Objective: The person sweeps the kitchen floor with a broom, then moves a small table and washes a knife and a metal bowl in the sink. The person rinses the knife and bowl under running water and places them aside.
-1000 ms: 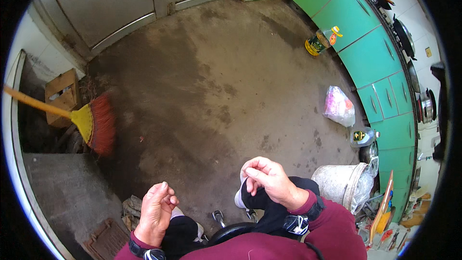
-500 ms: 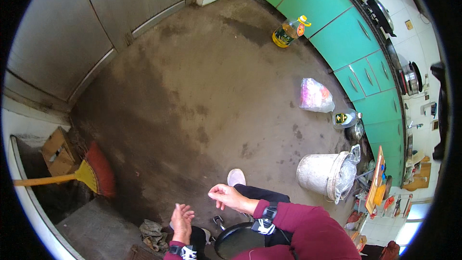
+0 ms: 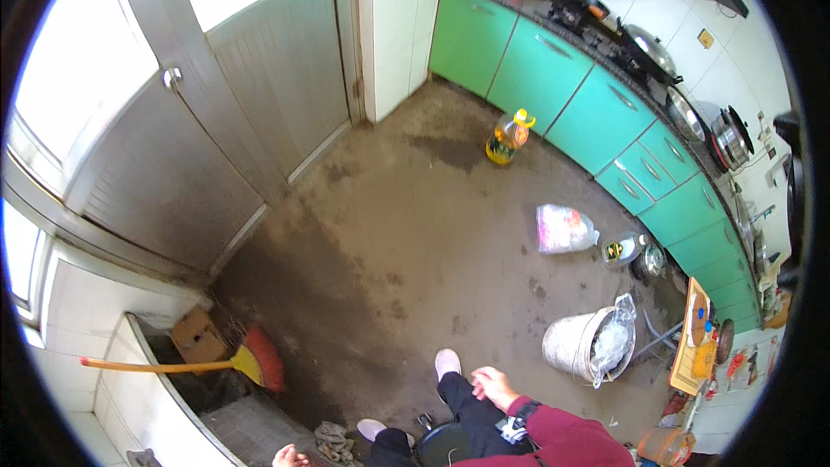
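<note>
Bare, stained concrete floor [image 3: 415,233] fills a kitchen that is bounded by grey panelled doors [image 3: 216,121] on one side and a run of green cabinets [image 3: 596,121] on the other. Nothing is gripped: the right hand [image 3: 494,386] is rested loosely on the dark-trousered knee, fingers slack and empty, beside the white shoe [image 3: 447,362]. Only the edge of the left hand [image 3: 290,457] is caught at the lower rim, so whether it is open or closed cannot be told; nearest to it a crumpled grey rag [image 3: 333,443] is lying on the floor.

A round black stool seat [image 3: 443,445] is seen between the knees. Just beside the right leg a grey metal bucket lined with clear plastic [image 3: 590,344] is standing, and it could probably be knocked over by a swing of that foot or elbow. Farther out, a clear plastic bag with pinkish contents [image 3: 564,229], small metal bowls [image 3: 624,250] and a yellow oil bottle [image 3: 508,137] are left on the floor, where they might be tripped over. A broom with orange handle and red bristles [image 3: 251,363] is leaning by a cardboard box [image 3: 197,336] in the left corner.
</note>
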Tool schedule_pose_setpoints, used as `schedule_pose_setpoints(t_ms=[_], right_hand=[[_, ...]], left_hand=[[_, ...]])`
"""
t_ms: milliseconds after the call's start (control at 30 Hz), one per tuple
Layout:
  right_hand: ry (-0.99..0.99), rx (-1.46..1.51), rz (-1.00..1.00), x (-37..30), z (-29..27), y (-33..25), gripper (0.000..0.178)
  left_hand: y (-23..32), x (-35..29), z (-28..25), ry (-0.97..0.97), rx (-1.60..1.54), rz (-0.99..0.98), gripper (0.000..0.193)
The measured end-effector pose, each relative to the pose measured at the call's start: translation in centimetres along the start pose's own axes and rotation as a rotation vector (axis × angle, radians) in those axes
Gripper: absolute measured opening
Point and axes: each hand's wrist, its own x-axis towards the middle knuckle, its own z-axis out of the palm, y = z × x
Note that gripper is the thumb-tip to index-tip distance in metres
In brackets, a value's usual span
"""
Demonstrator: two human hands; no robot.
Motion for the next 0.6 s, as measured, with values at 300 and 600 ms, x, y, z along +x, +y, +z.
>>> schedule_pose_setpoints(t_ms=[300, 600], right_hand=[[0.204, 0.184, -0.045, -12.0, -14.1, -12.3, 0.017], [0.356, 0.332, -0.143, -10.0, -20.4, -19.0, 0.028]], left_hand=[[5.8, -13.2, 8.1, -0.013, -0.493, 0.093, 0.013], [11.4, -17.6, 14.7, -0.033, -0.221, 0.312, 0.013]])
